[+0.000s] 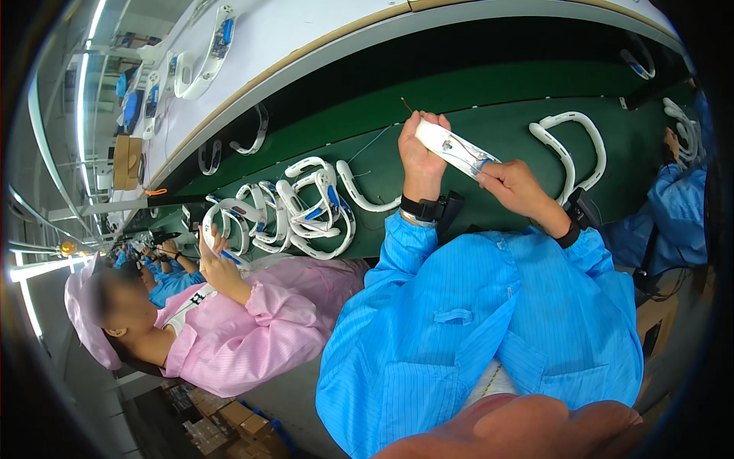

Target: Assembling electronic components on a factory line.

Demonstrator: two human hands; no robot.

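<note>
Above the green bench, a white curved plastic shell (451, 147) is held between my two hands, its open side showing small metal and wired parts. My left hand (423, 157) is closed round its left end, palm up. At its right end, my right hand (516, 186) pinches the shell by the blue wire or part there; the fingertips are partly hidden. A thin dark wire sticks out beyond my left fingers. To the right lies a pair of white U-shaped shells (569, 149), and left of my hands rests another white curved shell (363, 191).
A pile of white shells with blue parts (313, 203) lies on the green bench (489, 115) to the left. Beside it a co-worker in pink (267, 314) handles a white piece. A blue sleeve (677, 218) shows at right. A raised white shelf (321, 27) runs along the far side.
</note>
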